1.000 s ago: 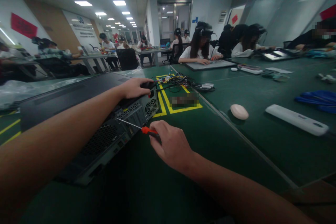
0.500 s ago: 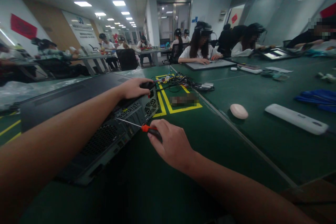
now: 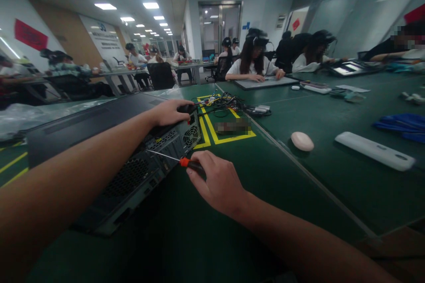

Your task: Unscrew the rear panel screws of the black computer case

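Note:
A dark desktop computer case [image 3: 99,108] lies on its side, with its vented metal back panel [image 3: 169,145] facing me. My left hand [image 3: 169,112] rests over its far right corner, thumb and fingers gripping a dark part there. A small bit of red shows under the thumb; what it belongs to I cannot make out. In my right hand [image 3: 217,179] is a screwdriver [image 3: 184,162] with an orange and black handle. Its thin shaft points left, and the tip is at the back panel; the exact contact point is too small to see.
Tangled cables [image 3: 229,101] lie beyond the case, near a blurred item [image 3: 233,127] inside yellow tape marks. To the right are a pale oval mouse [image 3: 302,141], a long white device [image 3: 374,151] and blue cloth [image 3: 401,126]. Several people sit at tables.
My hands, the screwdriver and the case stay almost where they were. Across the table, a person's hand has shifted slightly to the right over a grey board.

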Tool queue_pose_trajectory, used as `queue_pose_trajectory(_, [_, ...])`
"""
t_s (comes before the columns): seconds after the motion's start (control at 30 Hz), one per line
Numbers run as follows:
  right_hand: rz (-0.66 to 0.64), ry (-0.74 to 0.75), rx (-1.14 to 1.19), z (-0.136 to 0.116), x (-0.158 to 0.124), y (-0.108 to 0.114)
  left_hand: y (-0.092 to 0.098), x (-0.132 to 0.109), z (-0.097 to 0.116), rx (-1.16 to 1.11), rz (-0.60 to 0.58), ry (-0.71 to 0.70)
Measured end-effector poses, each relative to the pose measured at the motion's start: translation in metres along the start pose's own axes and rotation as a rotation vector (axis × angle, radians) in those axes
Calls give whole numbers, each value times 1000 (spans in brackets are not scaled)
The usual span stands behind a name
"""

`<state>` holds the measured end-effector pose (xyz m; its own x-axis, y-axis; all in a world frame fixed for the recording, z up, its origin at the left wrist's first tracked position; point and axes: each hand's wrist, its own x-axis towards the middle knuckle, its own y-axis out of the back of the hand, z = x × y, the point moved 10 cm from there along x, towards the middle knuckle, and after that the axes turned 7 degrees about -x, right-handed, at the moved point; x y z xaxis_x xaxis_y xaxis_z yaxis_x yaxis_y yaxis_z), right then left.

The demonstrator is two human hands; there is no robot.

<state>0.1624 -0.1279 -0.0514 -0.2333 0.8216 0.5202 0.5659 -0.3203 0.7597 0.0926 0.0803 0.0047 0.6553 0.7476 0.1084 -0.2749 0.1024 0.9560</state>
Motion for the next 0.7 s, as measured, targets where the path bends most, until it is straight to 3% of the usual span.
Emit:
queue_pose_trajectory(0.43, [42, 5, -42, 1, 0, 5, 0, 0, -2, -5, 5, 8])
queue_pose_trajectory(0.7, [-21, -31, -61, 5, 1, -5, 0, 0, 0, -17, 5, 13])
